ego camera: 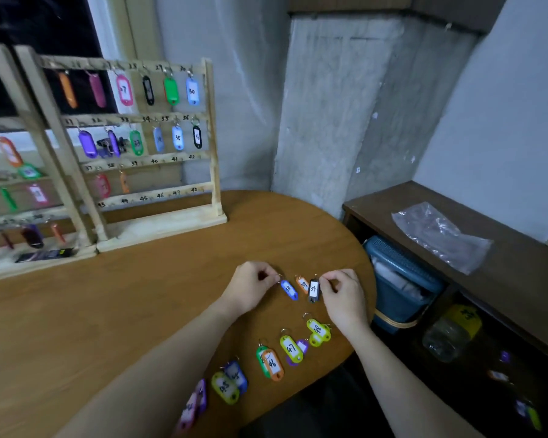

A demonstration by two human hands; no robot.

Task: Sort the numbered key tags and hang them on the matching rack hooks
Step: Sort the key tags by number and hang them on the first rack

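My left hand [253, 284] pinches the ring of a blue key tag [289, 289] that lies on the wooden table [140, 295]. My right hand [344, 295] grips a black tag marked 39 [313, 290]. An orange tag marked 39 [302, 284] lies between them. Nearer me lie several tags in a row: yellow-green 48 [318, 330], yellow-green 47 [291, 348], orange 46 [272, 363], yellow 45 [225, 387]. The numbered wooden rack [184, 216] stands at the back left with several tags hanging on its upper rows.
A second rack [23, 254] stands left of the first. The table's rounded edge runs close to my right hand. Beyond it sit a dark shelf [487, 222] with a plastic bag [440, 235] and a blue bin [402, 279] below.
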